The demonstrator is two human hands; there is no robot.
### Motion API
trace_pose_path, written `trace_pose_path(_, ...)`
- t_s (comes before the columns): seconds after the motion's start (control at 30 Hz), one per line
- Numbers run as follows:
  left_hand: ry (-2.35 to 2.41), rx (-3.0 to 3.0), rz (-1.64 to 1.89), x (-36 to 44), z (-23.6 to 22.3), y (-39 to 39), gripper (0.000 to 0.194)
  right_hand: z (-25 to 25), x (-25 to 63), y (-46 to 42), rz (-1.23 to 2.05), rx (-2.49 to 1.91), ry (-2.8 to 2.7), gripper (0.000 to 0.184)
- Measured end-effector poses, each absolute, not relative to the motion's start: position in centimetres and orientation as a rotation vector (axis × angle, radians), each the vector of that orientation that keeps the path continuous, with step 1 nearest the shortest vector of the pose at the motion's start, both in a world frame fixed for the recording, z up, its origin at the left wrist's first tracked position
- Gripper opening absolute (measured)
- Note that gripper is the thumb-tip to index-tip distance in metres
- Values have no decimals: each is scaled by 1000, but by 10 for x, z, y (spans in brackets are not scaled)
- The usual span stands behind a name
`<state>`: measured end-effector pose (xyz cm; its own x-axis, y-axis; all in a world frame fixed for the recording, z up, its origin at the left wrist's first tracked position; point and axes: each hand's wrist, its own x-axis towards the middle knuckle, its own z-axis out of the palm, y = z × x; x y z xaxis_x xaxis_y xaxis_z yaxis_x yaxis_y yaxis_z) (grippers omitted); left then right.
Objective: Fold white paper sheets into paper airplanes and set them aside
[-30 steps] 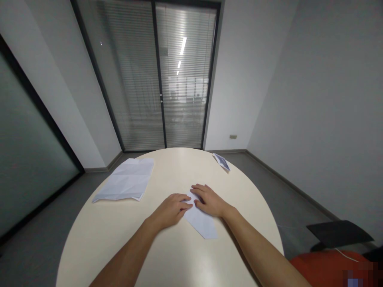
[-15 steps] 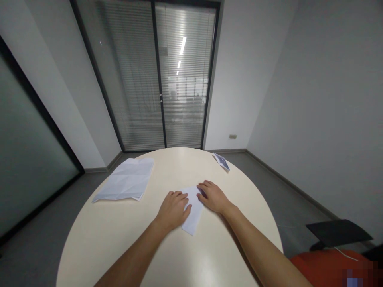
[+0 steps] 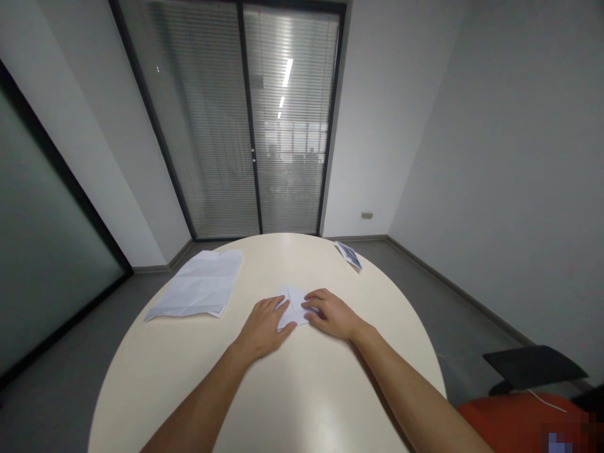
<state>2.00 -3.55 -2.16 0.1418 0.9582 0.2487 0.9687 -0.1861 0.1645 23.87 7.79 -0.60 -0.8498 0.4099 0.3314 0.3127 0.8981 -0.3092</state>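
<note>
A folded piece of white paper (image 3: 296, 301) lies on the round table between my hands, with a crease or flap edge showing near its middle. My left hand (image 3: 265, 324) rests at its left side, fingertips on the paper and thumb stretched toward the near edge. From the right, my right hand (image 3: 334, 314) lies over the paper's other side, its fingers apart and touching the sheet. Both hands are open, palms down. Parts of the paper are hidden beneath the fingers.
A large creased white sheet (image 3: 201, 283) lies at the table's left. Near the far right edge is a folded paper with a dark printed picture (image 3: 349, 255). The cream tabletop (image 3: 283, 248) is round. A red chair (image 3: 514, 418) stands at lower right.
The paper lay as a long strip pointing toward me; now it looks shorter and wider, with a crease showing. My left hand has shifted slightly left, my right hand slightly nearer.
</note>
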Motion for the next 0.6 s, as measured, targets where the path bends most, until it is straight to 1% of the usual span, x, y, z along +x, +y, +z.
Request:
trace_pose_path(0.07,-1954,-2390,-486,19,-25,-35,55,-8,239,77,397,-425,-2699,40)
trace_pose_path(0.17,-1938,-2431,-519,17,-30,-33,54,-11,239,77,419,-402,-2697,47)
trace_pose_path(0.43,-2008,-2470,-481,17,-32,-31,55,-12,240,79,432,-393,-2672,45)
trace_pose_path(0.6,-1983,-2472,-474,18,-31,-32,53,-16,241,78,379,-414,-2692,51)
